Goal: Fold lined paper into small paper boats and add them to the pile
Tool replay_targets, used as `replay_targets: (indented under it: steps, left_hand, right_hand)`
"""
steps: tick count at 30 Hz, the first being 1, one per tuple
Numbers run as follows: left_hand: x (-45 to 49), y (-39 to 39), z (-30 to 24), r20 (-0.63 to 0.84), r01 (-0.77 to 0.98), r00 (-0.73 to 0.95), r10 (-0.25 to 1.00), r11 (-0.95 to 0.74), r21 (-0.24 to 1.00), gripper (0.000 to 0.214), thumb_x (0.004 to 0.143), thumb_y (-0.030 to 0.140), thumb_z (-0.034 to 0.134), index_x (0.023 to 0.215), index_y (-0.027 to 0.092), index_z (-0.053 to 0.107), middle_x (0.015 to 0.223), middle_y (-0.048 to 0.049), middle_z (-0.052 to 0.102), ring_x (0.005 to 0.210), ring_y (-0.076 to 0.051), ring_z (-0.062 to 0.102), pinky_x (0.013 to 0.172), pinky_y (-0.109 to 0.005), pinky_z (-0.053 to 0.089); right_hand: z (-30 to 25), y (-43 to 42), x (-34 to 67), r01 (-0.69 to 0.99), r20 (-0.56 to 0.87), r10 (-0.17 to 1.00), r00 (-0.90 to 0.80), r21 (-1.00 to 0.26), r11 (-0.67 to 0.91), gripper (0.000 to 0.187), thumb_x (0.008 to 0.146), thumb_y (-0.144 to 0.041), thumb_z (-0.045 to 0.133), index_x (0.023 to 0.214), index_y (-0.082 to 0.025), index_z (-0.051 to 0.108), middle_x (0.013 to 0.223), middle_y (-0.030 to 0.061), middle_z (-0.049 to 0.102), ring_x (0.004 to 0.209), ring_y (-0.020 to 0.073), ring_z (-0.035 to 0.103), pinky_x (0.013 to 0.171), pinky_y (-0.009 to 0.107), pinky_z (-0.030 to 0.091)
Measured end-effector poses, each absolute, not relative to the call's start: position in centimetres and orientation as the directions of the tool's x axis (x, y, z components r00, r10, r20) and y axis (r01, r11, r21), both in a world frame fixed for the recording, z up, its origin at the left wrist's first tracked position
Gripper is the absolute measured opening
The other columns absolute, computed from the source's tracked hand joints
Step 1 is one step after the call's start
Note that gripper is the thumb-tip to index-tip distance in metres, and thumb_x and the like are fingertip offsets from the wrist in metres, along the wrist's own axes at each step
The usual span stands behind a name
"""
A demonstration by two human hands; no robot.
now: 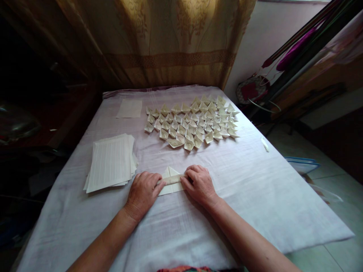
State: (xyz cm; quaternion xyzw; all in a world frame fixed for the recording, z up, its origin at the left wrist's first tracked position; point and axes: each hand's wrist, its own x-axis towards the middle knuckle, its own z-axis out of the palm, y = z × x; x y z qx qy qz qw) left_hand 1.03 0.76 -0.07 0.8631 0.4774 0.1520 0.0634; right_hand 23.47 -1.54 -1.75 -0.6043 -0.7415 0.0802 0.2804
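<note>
Between my hands a partly folded sheet of paper [172, 187] lies on the cloth-covered table, its pointed top facing away from me and a strip folded across its middle. My left hand [144, 190] is closed on the strip's left end, thumb along the fold. At the strip's right end my right hand [199, 183] is closed too, its fingers curled over the paper. Beyond them, several small folded paper boats [187, 126] stand in close rows. A stack of printed paper sheets [110, 162] lies left of my left hand.
A single pale sheet [129, 108] lies at the table's far left. Near the right edge of the white tablecloth [255, 200] is a small white scrap [264, 144]. A patterned curtain [170, 45] hangs behind the table, and a round bag [252, 88] is at the right.
</note>
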Motion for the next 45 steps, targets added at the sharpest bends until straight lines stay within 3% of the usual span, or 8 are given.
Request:
replay_targets:
  steps: [9,21,24,27,36,38,42,45]
  left_hand:
    - [1.1,1.0,-0.1,0.203,0.830,0.486,0.850,-0.522,0.197,0.025,0.096,0.038,0.054,0.080,0.021,0.062,0.068,-0.0011,0.064,0.070,-0.021,0.058,0.070,-0.033,0.037]
    - [1.3,0.9,-0.1,0.194,0.842,0.458,0.867,-0.494,0.218,0.014,0.093,0.033,0.060,0.085,0.022,0.060,0.073,-0.0002,0.067,0.071,-0.021,0.059,0.072,-0.034,0.036]
    - [1.2,0.8,-0.2,0.174,0.849,0.445,0.879,-0.475,0.229,0.008,0.092,0.029,0.061,0.088,0.021,0.060,0.078,0.0001,0.068,0.075,-0.022,0.061,0.075,-0.035,0.037]
    - [1.0,0.8,-0.3,0.165,0.856,0.428,0.889,-0.457,0.243,0.006,0.091,0.026,0.062,0.091,0.021,0.059,0.084,0.0001,0.068,0.080,-0.021,0.062,0.077,-0.035,0.038]
    - [0.2,1.0,-0.8,0.151,0.826,0.476,0.866,-0.499,0.261,0.009,0.096,0.022,0.054,0.089,0.022,0.060,0.087,-0.0009,0.064,0.083,-0.021,0.060,0.078,-0.035,0.039]
    - [0.4,0.9,-0.6,0.159,0.828,0.483,0.861,-0.508,0.239,0.010,0.096,0.024,0.055,0.088,0.021,0.060,0.086,-0.0010,0.064,0.082,-0.021,0.060,0.077,-0.035,0.038]
    - [1.3,0.6,-0.2,0.182,0.866,0.448,0.875,-0.476,0.156,0.025,0.092,0.044,0.059,0.083,0.020,0.059,0.083,-0.0032,0.063,0.080,-0.023,0.059,0.076,-0.037,0.038]
    - [2.0,0.5,-0.1,0.182,0.893,0.421,0.889,-0.441,0.092,0.035,0.089,0.053,0.061,0.082,0.019,0.059,0.081,-0.0046,0.062,0.079,-0.025,0.058,0.074,-0.037,0.037]
  right_hand:
    - [-1.8,-1.5,23.2,0.849,0.321,0.944,-0.080,-0.474,0.233,0.020,0.085,-0.023,0.062,0.066,-0.021,0.058,0.082,0.0039,0.065,0.078,0.0187,0.054,0.073,0.033,0.035]
    - [-2.2,-1.5,23.1,0.841,0.307,0.950,-0.046,-0.502,0.203,0.019,0.085,-0.021,0.061,0.067,-0.021,0.055,0.084,0.0037,0.065,0.080,0.0188,0.056,0.075,0.033,0.035]
    - [-2.3,-1.6,23.1,0.835,0.299,0.954,-0.027,-0.517,0.186,0.004,0.083,-0.021,0.061,0.080,-0.020,0.059,0.087,0.0039,0.065,0.083,0.0200,0.056,0.076,0.033,0.036]
    - [-2.3,-1.7,23.2,0.818,0.306,0.952,-0.016,-0.544,0.188,0.015,0.081,-0.019,0.061,0.096,-0.020,0.060,0.092,0.0043,0.065,0.088,0.0213,0.058,0.079,0.034,0.037]
    - [-1.3,-1.9,22.3,0.872,0.289,0.956,-0.053,-0.453,0.185,0.008,0.083,-0.017,0.058,0.082,-0.023,0.064,0.099,0.0039,0.066,0.092,0.0206,0.056,0.083,0.036,0.033]
    - [-1.0,-1.9,21.6,0.902,0.277,0.960,-0.028,-0.408,0.144,0.003,0.083,-0.024,0.063,0.081,-0.022,0.063,0.102,0.0051,0.066,0.094,0.0223,0.055,0.084,0.037,0.032]
    - [-0.9,-2.0,20.2,0.935,0.277,0.961,0.021,-0.346,0.079,0.027,0.078,-0.044,0.071,0.082,-0.021,0.058,0.109,0.0096,0.064,0.101,0.0276,0.053,0.091,0.043,0.030]
    - [-1.1,-2.0,19.7,0.937,0.277,0.960,0.049,-0.345,0.052,0.030,0.077,-0.046,0.072,0.083,-0.022,0.056,0.112,0.0109,0.064,0.105,0.0294,0.052,0.095,0.046,0.029]
